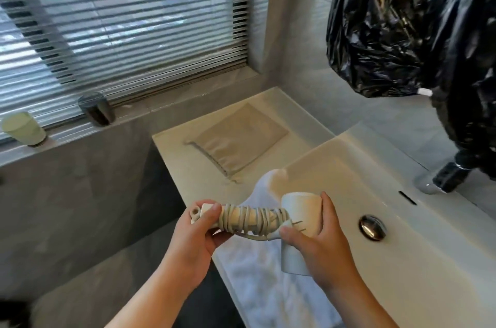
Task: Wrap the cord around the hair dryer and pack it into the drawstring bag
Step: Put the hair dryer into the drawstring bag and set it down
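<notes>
I hold a white hair dryer [300, 213] level above the washbasin's front left corner. Its cord [251, 219] is wound in several turns around the handle. My left hand [197, 236] grips the handle's end. My right hand [319, 244] is closed around the barrel, its thumb pressing the plug [288, 225] with its two pins against the body. The beige drawstring bag [239, 138] lies flat on the white ledge behind, its drawstring edge towards me and apart from both hands.
A white towel [257, 274] hangs over the basin's front left edge. The basin [418, 260] with its metal drain [371, 227] lies to the right. A black plastic bag [418, 29] covers the tap. A dark cup [96, 108] and a pale cup [22, 129] stand on the windowsill.
</notes>
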